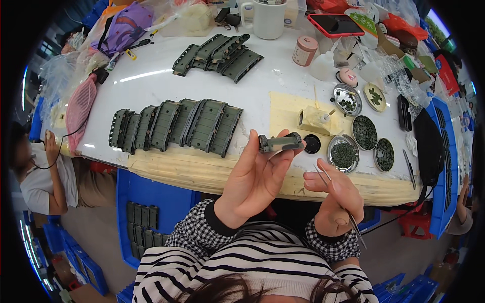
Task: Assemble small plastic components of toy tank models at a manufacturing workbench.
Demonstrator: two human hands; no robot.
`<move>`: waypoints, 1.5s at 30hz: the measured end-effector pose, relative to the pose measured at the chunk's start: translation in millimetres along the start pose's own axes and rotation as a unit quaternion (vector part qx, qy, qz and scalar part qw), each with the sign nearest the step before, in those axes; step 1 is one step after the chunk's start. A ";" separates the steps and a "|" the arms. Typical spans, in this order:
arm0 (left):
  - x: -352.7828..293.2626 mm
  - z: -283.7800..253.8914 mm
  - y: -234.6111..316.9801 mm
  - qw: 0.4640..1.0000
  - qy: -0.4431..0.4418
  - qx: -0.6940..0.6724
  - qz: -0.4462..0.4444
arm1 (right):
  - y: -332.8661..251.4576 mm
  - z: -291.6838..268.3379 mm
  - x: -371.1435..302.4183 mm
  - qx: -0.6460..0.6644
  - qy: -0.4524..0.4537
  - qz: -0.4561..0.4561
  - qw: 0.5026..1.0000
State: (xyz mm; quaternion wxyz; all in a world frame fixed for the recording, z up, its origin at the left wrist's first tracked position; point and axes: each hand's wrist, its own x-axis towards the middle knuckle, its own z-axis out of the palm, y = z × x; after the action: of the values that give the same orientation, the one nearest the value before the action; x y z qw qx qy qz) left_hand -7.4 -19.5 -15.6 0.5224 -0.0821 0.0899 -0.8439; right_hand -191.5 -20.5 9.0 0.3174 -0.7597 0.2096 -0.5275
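From where I stand, the left hand (252,189) is palm up, its thumb and fingers pinching a camouflage-patterned part (283,145) in the air just past the bench's padded front edge; the grip at its ends seems meant to leave the long side open to view. The right hand (337,199) is curled round a pair of tweezers (356,232), their tips slightly parted and clear of the part, perhaps because the bits are too small for fingers. Those small green pieces (344,155) sit in round dishes on the bench (273,65), probably grouped there for the right hand's easy reach. Larger green panels (164,123) lean in an overlapping row to the left, presumably to save room.
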 end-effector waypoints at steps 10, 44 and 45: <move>3.0 3.1 0.3 0.998 0.051 -0.046 0.005 | -0.7 3.2 3.7 -0.034 -0.010 -0.004 0.999; -9.1 10.4 -8.7 0.926 0.127 0.311 0.170 | -15.6 -14.1 35.2 -0.344 -0.111 -0.131 0.923; -9.3 11.1 -9.0 0.924 0.127 0.315 0.173 | -14.7 -13.7 35.6 -0.345 -0.112 -0.135 0.922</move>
State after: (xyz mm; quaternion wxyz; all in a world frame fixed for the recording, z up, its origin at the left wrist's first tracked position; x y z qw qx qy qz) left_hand -8.6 -7.9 -3.1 0.6431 0.2118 -0.1020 -0.7288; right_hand -191.9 -36.9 46.5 -0.0171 -0.8972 0.2375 -0.3719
